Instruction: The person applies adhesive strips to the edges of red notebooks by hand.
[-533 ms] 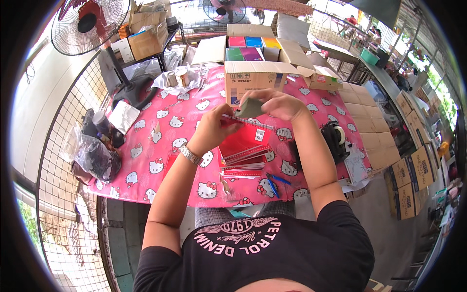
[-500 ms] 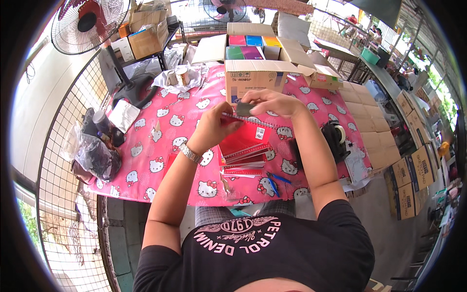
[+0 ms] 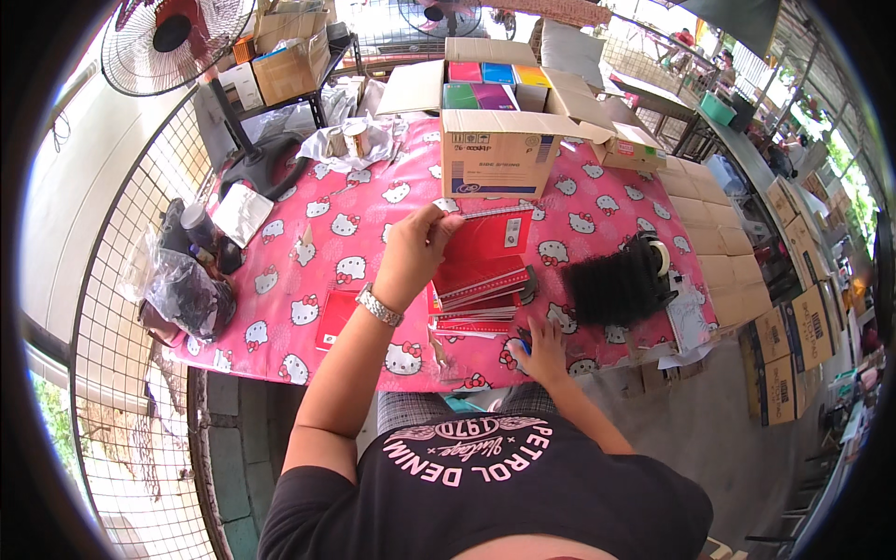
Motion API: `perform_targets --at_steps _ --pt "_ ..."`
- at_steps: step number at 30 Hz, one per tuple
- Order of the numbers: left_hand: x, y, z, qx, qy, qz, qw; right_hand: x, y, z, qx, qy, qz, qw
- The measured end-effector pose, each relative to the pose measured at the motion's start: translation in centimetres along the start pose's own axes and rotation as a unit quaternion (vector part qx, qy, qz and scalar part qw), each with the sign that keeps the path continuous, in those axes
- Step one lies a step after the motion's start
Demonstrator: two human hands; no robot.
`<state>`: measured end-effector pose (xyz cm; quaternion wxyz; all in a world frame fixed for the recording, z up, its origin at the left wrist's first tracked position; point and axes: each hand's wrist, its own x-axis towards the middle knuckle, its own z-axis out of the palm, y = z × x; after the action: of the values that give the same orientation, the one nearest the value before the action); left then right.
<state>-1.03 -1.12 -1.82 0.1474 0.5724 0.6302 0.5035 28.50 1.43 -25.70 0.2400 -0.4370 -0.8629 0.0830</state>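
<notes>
Your left hand [image 3: 422, 250] pinches the top red notebook [image 3: 490, 237] over the stack [image 3: 476, 313] on the desk [image 3: 611, 229]; your right hand [image 3: 547, 349] meets a blue tool [image 3: 525, 343], its grip unclear. One red booklet [image 3: 333, 317] lies apart at left, perhaps done; several beneath may remain.

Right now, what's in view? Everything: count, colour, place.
Spiral paper notebooks: stack, count unclear, red, table centre
Flat rectangular booklet: one, red, left of stack
Small slab: one, grey-green, right of stack
Slim tool: one, blue, mostly hidden, table front
Bristly bundle: one, black, table right
Open cardboard carton: one, brown, table's far side
Plastic bag: one, clear, dark contents, table left
Patterned tablecloth: one, pink, over table
Caged fans: two, dark, background
Cardboard shipping cartons: several, brown, floor right
Metal wristwatch: one, silver, left wrist
Left grip: one, bare, pinching a notebook's edge
Right grip: one, bare, at the tool
</notes>
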Motion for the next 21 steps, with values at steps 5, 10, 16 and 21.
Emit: perform_targets --at_steps 5,10,16,21 --pt "0.2 0.6 1.6 -0.003 -0.002 0.053 0.999 -1.6 3.3 -1.0 0.069 0.034 0.043 0.996" --pt "-0.8 -0.4 1.1 -0.049 -0.016 -0.042 0.998 6.2 -5.5 -11.7 0.205 0.192 -0.016 0.959" --pt "-1.1 0.4 1.1 -0.05 -0.004 -0.026 0.998 11.4 -13.2 -16.0 0.256 0.15 -0.144 0.944" --pt "-1.3 0.2 1.3 -0.087 0.014 0.002 0.996 12.7 -15.7 -16.2 0.169 0.156 -0.178 0.957"
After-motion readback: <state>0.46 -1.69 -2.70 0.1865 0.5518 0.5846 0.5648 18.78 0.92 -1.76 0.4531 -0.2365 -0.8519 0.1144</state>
